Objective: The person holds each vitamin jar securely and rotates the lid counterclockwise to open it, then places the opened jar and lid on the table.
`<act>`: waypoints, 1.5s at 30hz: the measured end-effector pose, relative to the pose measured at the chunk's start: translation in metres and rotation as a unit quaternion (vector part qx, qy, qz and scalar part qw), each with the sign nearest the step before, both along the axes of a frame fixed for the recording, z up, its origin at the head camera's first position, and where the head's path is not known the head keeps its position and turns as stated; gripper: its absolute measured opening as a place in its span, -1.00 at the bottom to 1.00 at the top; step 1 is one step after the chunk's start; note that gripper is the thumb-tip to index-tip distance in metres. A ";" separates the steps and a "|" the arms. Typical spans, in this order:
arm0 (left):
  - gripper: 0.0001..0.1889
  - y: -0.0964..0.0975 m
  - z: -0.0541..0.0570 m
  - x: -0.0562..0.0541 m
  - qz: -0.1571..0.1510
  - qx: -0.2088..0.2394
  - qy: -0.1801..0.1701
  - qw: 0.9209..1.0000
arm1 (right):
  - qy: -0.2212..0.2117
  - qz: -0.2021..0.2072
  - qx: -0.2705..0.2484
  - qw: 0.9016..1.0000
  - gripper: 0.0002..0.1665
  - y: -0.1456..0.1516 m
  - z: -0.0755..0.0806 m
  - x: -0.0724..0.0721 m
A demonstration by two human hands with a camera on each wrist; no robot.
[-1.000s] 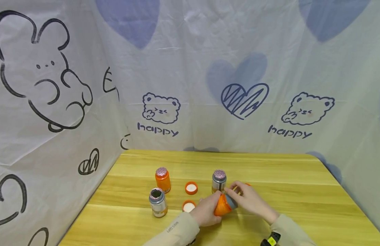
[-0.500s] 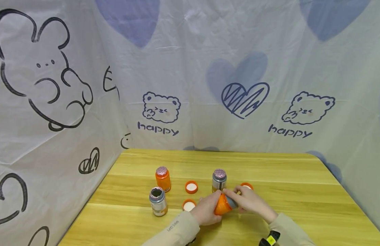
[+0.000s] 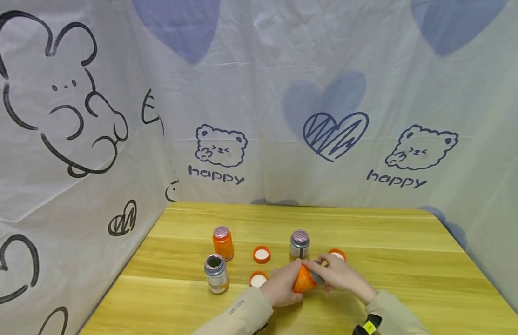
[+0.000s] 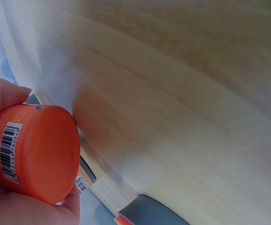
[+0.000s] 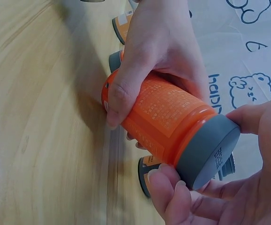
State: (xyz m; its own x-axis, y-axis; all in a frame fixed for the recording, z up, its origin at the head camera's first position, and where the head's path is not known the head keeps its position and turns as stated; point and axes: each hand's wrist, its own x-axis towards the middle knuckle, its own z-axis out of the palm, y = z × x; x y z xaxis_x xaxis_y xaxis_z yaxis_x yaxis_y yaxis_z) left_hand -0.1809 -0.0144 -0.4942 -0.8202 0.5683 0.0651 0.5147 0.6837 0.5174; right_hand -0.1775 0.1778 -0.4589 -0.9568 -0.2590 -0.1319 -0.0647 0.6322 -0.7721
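An orange bottle (image 3: 304, 282) lies tilted in my left hand (image 3: 283, 284), which grips it round the body. Its flat base and barcode label face the left wrist camera. The grey cap (image 5: 210, 152) sits on the bottle's other end. In the right wrist view, my right hand (image 5: 238, 187) holds this cap at its edge, thumb on one side and fingertips on the other. Close behind the hands in the head view stands a grey bottle (image 3: 299, 246) with a foil-covered mouth.
At the left stand an orange bottle (image 3: 223, 244) with foil on top and a grey bottle (image 3: 217, 278) with a dark, uncovered mouth. Orange lids with white insides lie face up: two mid-table (image 3: 261, 254), another (image 3: 337, 254) behind my right hand. Printed sheeting (image 3: 267, 93) surrounds the table.
The right hand's fingers, raised at first, have come down and round the grey cap. The left hand and the orange bottle stay nearly in place.
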 end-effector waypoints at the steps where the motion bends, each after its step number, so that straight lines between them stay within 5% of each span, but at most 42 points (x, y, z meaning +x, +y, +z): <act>1: -0.31 0.000 0.000 0.000 0.000 0.000 -0.001 1.000 | 0.001 0.000 0.001 1.000 -0.48 0.000 0.000 0.000; 16: -0.33 0.000 -0.007 -0.004 0.002 0.001 -0.002 1.000 | 0.012 0.059 -0.039 0.997 -0.48 0.011 0.001 -0.001; 24: -0.35 0.000 -0.003 -0.001 -0.001 0.010 -0.002 1.000 | 0.070 0.135 -0.024 0.988 -0.51 0.019 0.000 -0.004; 31: -0.35 0.000 -0.002 0.000 -0.004 0.011 0.008 1.000 | 0.097 0.161 0.001 0.982 -0.45 0.023 -0.001 -0.006; 45: -0.35 -0.001 -0.001 0.001 -0.004 0.021 0.006 1.000 | 0.103 0.200 -0.049 0.973 -0.37 0.027 0.005 -0.001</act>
State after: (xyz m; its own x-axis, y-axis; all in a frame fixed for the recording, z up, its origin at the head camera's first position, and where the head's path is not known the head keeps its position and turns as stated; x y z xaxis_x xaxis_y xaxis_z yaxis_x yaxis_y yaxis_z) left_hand -0.1795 -0.0153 -0.4954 -0.8141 0.5722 0.0994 0.5274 0.6569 0.5388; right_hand -0.1781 0.2043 -0.4535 -0.7807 -0.6177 0.0950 -0.4495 0.4494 -0.7720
